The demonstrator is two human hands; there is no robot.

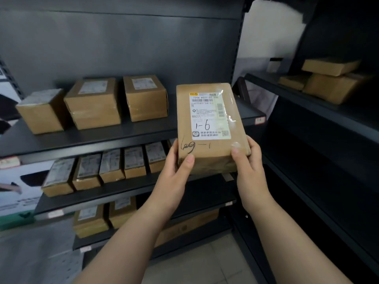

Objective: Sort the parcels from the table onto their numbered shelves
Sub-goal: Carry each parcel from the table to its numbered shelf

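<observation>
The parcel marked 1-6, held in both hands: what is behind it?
Behind the parcel, gripped by the left hand and the right hand, runs the dark upper shelf, visible at both sides. Whatever stands directly behind the parcel is covered.

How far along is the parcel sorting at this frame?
Done: three boxes sit on the upper shelf, a row of boxes on the shelf below. In hand: the left hand and right hand grip a parcel marked 1-6, held before the upper shelf's bare right end. Left: shelving it; the table is out of view, so how many remain cannot be told.
</observation>
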